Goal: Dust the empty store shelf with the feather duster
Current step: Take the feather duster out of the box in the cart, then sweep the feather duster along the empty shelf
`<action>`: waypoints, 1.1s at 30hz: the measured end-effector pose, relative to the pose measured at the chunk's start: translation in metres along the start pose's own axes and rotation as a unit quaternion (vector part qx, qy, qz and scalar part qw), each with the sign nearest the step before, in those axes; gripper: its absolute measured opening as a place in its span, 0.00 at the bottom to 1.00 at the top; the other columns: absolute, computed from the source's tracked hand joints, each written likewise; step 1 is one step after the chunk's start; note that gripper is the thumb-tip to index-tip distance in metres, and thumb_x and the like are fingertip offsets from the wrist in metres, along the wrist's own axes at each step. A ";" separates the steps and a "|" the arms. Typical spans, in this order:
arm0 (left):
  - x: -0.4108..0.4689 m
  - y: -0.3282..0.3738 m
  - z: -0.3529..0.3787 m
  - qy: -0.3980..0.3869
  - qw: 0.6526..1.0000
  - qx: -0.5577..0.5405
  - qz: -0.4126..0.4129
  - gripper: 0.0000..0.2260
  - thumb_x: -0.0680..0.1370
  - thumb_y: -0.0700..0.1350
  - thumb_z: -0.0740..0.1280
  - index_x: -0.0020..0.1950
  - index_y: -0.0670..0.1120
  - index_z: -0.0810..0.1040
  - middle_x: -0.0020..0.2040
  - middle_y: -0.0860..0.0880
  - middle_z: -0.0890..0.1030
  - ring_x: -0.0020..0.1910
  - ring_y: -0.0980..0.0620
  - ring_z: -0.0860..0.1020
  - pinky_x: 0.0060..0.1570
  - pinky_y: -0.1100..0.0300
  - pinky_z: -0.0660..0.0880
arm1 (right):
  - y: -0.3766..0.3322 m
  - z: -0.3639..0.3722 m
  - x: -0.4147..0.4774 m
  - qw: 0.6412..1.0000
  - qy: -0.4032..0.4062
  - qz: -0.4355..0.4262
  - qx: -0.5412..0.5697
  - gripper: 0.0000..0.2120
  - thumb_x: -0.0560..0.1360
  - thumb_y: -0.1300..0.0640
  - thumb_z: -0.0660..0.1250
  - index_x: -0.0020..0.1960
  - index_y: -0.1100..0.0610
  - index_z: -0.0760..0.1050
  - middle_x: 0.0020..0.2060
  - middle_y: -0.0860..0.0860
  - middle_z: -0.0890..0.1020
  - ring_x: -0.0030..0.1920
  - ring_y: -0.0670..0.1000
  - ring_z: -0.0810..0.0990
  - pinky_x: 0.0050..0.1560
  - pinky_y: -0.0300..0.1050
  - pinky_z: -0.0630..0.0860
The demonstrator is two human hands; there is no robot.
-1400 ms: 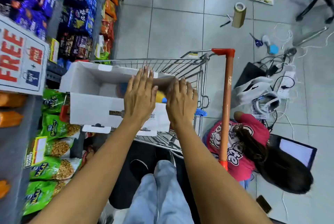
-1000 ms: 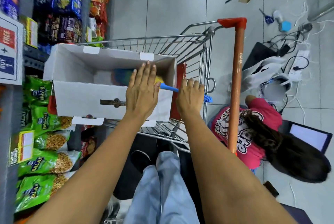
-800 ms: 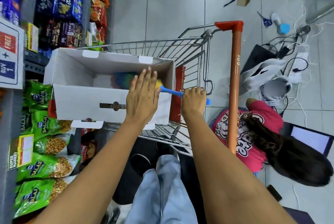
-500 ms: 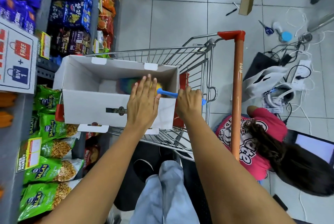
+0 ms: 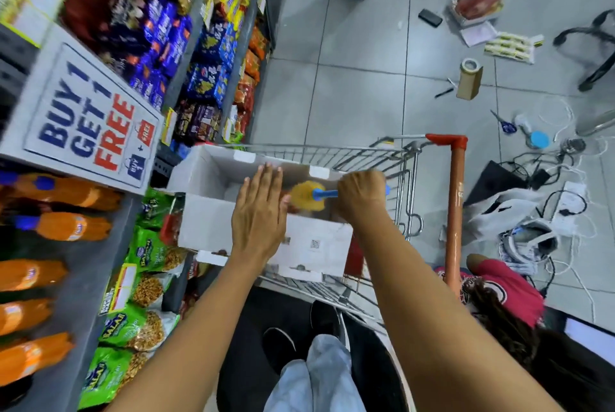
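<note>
My right hand (image 5: 361, 193) is closed around the blue handle of the feather duster (image 5: 309, 194). The duster's yellow head sits just above the open white cardboard box (image 5: 213, 225), which rests in the wire shopping cart (image 5: 369, 155). My left hand (image 5: 259, 212) is flat, fingers apart, over the box's near edge and holds nothing. Stocked store shelves (image 5: 109, 245) run along the left; no empty shelf is in view.
The cart's orange handle bar (image 5: 454, 208) stands to the right. A person in a red shirt (image 5: 499, 292) sits on the floor beside the cart. Cables, a white bag (image 5: 506, 215), a tape roll (image 5: 469, 79) and scissors lie on the tiled floor. A "Buy 1 Get 1 Free" sign (image 5: 90, 119) hangs left.
My right hand took hold of the blue handle and has drawn the duster up and out of the box, so its yellow head now shows. The view has tilted upward.
</note>
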State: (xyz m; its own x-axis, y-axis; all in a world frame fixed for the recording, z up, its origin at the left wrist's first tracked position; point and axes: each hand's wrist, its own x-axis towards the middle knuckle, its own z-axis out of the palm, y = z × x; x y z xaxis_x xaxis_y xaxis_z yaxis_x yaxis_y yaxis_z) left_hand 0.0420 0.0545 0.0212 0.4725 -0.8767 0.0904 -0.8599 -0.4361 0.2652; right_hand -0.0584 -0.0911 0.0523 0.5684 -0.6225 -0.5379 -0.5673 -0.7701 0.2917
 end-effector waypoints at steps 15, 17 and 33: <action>0.040 0.005 -0.204 0.150 0.989 0.001 -0.002 0.23 0.81 0.49 0.51 0.72 0.38 0.64 0.72 0.40 0.65 0.71 0.44 0.62 0.70 0.51 0.53 | 0.159 -0.183 -0.131 0.987 0.144 0.071 -0.001 0.14 0.70 0.48 0.63 0.51 0.53 0.79 0.48 0.52 0.83 0.49 0.55 0.81 0.43 0.44 0.71; 0.044 0.008 -0.230 0.173 0.985 -0.005 0.009 0.23 0.81 0.49 0.52 0.73 0.39 0.63 0.73 0.41 0.64 0.72 0.45 0.61 0.70 0.50 0.53 | 0.185 -0.194 -0.150 0.983 0.161 0.085 0.027 0.14 0.68 0.47 0.63 0.50 0.52 0.79 0.48 0.53 0.83 0.49 0.56 0.81 0.44 0.44 0.72; 0.055 0.022 -0.474 0.413 0.899 0.113 0.092 0.23 0.81 0.47 0.52 0.74 0.41 0.61 0.75 0.40 0.59 0.74 0.44 0.56 0.71 0.49 0.50 | 0.184 -0.265 -0.252 0.883 0.335 0.062 0.323 0.08 0.65 0.50 0.66 0.38 0.54 0.80 0.33 0.57 0.80 0.43 0.60 0.80 0.35 0.43 0.66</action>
State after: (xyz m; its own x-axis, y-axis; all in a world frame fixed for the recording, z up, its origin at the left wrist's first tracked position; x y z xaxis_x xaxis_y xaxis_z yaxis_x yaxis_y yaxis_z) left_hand 0.1402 0.0928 0.4873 0.2204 -0.5293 0.8193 -0.9113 -0.4113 -0.0206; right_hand -0.1483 -0.1133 0.4511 0.5810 -0.8054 0.1173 -0.7482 -0.5852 -0.3127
